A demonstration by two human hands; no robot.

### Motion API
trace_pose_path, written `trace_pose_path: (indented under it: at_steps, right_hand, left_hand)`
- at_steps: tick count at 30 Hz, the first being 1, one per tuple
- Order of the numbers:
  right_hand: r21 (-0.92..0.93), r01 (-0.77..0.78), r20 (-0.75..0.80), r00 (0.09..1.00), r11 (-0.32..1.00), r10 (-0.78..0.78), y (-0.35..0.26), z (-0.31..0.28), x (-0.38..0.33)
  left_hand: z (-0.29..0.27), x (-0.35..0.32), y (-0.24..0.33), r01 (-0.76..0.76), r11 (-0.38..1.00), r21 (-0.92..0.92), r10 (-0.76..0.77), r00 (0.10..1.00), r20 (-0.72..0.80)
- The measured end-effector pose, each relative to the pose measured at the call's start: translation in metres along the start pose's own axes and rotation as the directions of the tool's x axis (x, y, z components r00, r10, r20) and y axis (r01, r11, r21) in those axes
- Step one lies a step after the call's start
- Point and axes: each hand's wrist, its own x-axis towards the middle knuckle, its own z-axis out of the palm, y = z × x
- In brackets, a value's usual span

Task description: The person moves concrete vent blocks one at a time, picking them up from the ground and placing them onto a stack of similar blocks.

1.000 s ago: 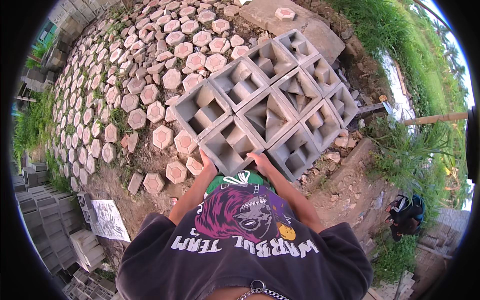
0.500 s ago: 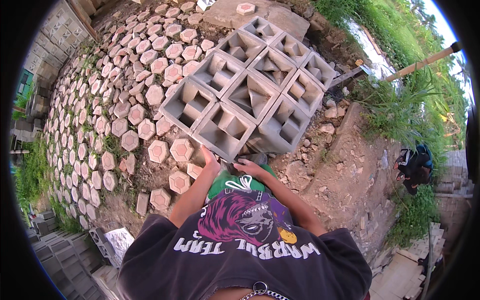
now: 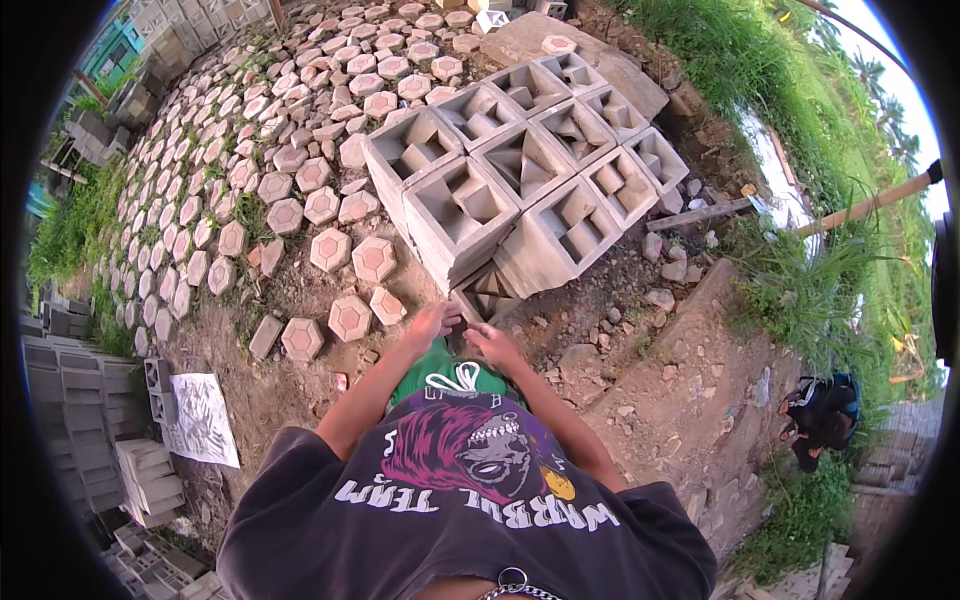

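Observation:
A stack of grey concrete breeze blocks [image 3: 530, 165] stands right in front of me, their square faces with angular hollows turned up. The nearest block [image 3: 460, 210] sits at the stack's front corner. Lower down, between it and my hands, another patterned block [image 3: 488, 292] shows partly. My left hand [image 3: 436, 322] is just short of that corner, its fingers loosely bent and nothing seen in them. Close by on the right, my right hand [image 3: 492, 346] has its fingers apart and appears to hold nothing. Both hands are in front of my green shorts.
Rows of hexagonal pavers [image 3: 330, 250] cover the ground at left. A concrete slab [image 3: 580, 60] lies behind the stack. Rubble and soil [image 3: 640, 370] extend rightward, with a wooden handle [image 3: 870, 200] and a dark bag [image 3: 822, 420] beyond. More blocks [image 3: 150, 480] are piled at lower left.
My hands have come away from the lower edge of the nearest block and drawn back toward my waist. The view has shifted, so the stack appears higher and its front side shows more.

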Motion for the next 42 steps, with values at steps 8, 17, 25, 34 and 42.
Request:
trace_pose_path:
  at_steps: [8,17,25,34,42]
  right_hand:
    - [0.099,0.26,0.04,0.963,0.961,-0.265,0.045,0.036,-0.06]
    - [-0.176,0.251,0.276,0.941,0.952,-0.197,0.08,0.116,-0.129]
    - [-0.514,0.386,0.45,0.881,0.766,-0.142,0.086,0.234,-0.144]
    - [-0.535,0.466,0.717,0.692,0.704,0.087,0.15,0.474,-0.147]
    - [-0.456,0.587,0.857,0.492,0.669,0.153,0.139,0.598,-0.149]
  left_hand:
    - [0.012,-0.158,-0.087,0.007,0.995,0.095,0.019,0.964,-0.267]
    - [-0.003,-0.254,-0.158,-0.064,0.965,0.253,0.195,0.823,-0.533]
    - [-0.065,-0.347,-0.224,-0.138,0.948,0.286,0.302,0.67,-0.678]
    - [-0.184,-0.513,-0.29,-0.441,0.895,0.061,0.27,0.429,-0.862]
    - [-0.239,-0.574,-0.32,-0.628,0.778,-0.036,0.149,0.24,-0.959]
